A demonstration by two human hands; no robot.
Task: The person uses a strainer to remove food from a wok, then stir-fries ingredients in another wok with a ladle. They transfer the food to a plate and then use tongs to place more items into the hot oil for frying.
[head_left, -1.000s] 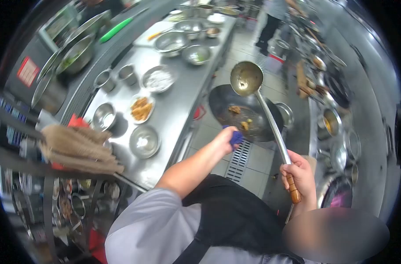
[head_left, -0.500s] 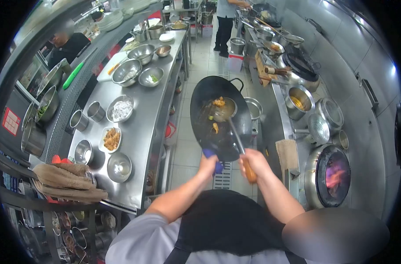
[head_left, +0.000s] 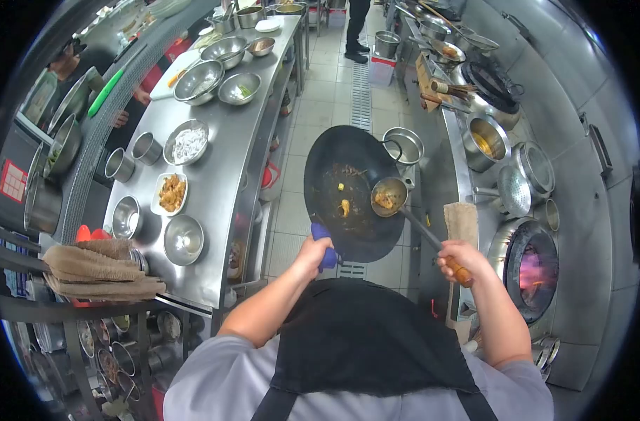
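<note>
In front of my body a black wok [head_left: 334,217] is held up off the burner, with a few food pieces and brown residue inside. A blue-purple cloth [head_left: 328,257] covers its near edge, and my left hand [head_left: 311,255] is closed around it. The wooden handle of a metal ladle [head_left: 423,228] is gripped in my right hand [head_left: 463,259]. The ladle's bowl, holding some food, is over the wok's right side. To the left, a white dish [head_left: 183,204] of fried pieces stands on the steel counter [head_left: 246,151].
A lit burner [head_left: 536,274] is at the right, below a perforated strainer [head_left: 514,191] and a pot of yellow liquid [head_left: 486,142]. Several steel bowls and cups line the left counter. A person's legs [head_left: 358,28] stand in the aisle ahead; another person is behind the left shelf.
The ladle has moved right from the wok's middle to its right side, with food in its bowl. My right hand has moved right, my left hand slightly left. The view has shifted downward.
</note>
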